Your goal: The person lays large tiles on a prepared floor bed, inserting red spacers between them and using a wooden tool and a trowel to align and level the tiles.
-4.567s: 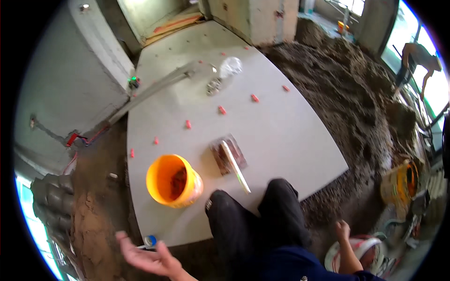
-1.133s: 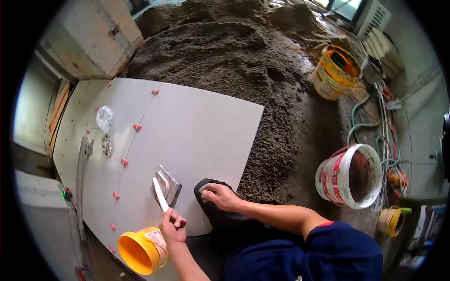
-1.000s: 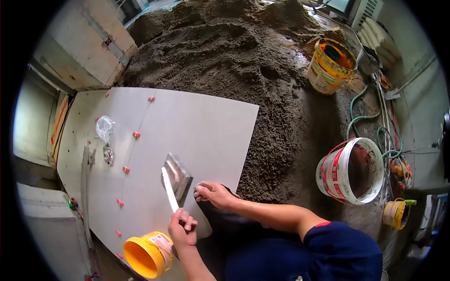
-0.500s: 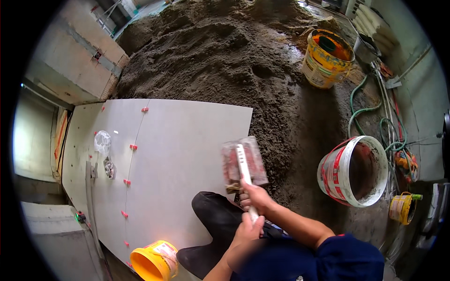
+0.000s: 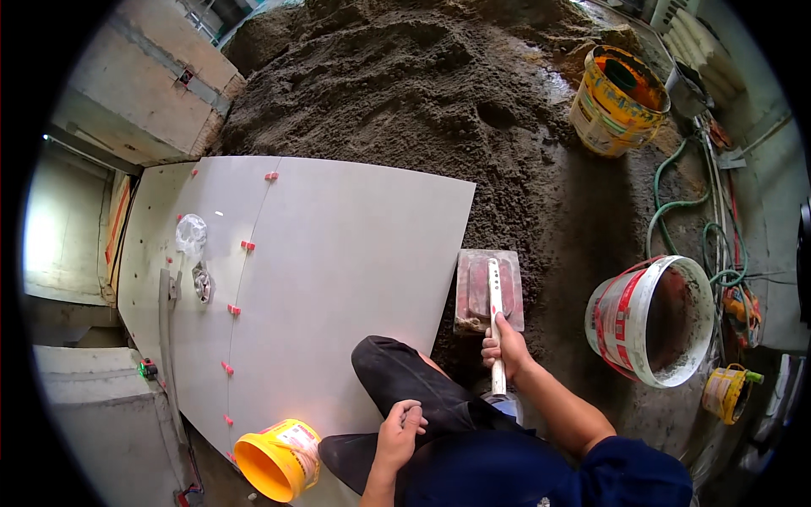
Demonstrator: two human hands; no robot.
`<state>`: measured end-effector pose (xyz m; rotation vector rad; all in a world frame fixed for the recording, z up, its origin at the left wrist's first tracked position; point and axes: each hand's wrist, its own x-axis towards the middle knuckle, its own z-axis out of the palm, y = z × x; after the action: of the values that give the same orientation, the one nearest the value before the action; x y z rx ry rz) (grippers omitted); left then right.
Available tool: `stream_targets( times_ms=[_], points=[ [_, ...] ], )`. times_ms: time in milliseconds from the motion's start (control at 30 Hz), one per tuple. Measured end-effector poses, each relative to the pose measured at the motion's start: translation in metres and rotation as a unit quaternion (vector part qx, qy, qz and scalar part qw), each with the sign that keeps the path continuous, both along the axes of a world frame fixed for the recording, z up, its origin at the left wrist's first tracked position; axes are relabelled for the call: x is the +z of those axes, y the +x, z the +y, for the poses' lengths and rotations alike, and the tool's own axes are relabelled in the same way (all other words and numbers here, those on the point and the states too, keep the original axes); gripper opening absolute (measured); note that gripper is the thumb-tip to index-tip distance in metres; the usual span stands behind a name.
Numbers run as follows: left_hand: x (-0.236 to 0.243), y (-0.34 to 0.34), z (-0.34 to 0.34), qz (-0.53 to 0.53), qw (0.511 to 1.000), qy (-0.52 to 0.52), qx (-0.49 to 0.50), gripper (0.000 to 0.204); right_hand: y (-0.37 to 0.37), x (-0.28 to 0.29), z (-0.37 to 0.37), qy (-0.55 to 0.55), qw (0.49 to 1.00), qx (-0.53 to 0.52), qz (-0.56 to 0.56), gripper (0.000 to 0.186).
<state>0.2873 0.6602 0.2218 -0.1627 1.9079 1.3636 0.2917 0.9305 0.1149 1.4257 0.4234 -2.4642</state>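
Note:
My right hand (image 5: 509, 348) is closed round the white handle of a long-handled float (image 5: 508, 291). The float's dirty rectangular plate, reddish in the middle, lies over the dark mortar bed (image 5: 528, 198) just right of the big light tile (image 5: 363, 253). My left hand (image 5: 400, 433) is held over my bent leg with its fingers curled in, and nothing shows in it. It is apart from the float.
Small red clips (image 5: 247, 246) line the tile joint at left, near a clear plastic bag (image 5: 193, 235). A yellow bucket (image 5: 262, 469) lies on its side at lower left. At right are a white bucket (image 5: 604, 325), a yellow bucket (image 5: 596, 118) and a green hose (image 5: 663, 207).
The float has moved right, off the tile's edge and over the mortar. My left hand has let go of its handle and drawn back to the left; the right hand still holds it.

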Motion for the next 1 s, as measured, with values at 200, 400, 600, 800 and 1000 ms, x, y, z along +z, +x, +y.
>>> stream_targets(
  times_ms=[200, 400, 600, 800, 1000],
  points=[
    [-0.004, 0.004, -0.014, 0.033, 0.998, -0.023, 0.05, 0.029, -0.012, -0.01, -0.017, 0.006, 0.999, -0.033, -0.012, 0.047],
    [-0.006, 0.008, -0.012, 0.049, 0.997, -0.024, 0.052, 0.028, -0.044, -0.047, 0.001, 0.077, 0.997, 0.003, -0.02, 0.049],
    [-0.005, 0.01, -0.019, 0.059, 0.996, -0.031, 0.065, 0.032, -0.051, -0.057, 0.01, 0.115, 0.993, 0.017, -0.025, 0.05],
    [-0.002, 0.007, -0.025, 0.09, 0.994, -0.015, 0.065, 0.031, -0.064, -0.065, 0.027, 0.084, 0.996, -0.007, -0.005, 0.048],
    [-0.002, 0.03, -0.073, 0.12, 0.985, -0.04, 0.12, 0.027, -0.023, -0.055, 0.052, -0.002, 0.999, -0.037, 0.03, 0.047]
  ],
)
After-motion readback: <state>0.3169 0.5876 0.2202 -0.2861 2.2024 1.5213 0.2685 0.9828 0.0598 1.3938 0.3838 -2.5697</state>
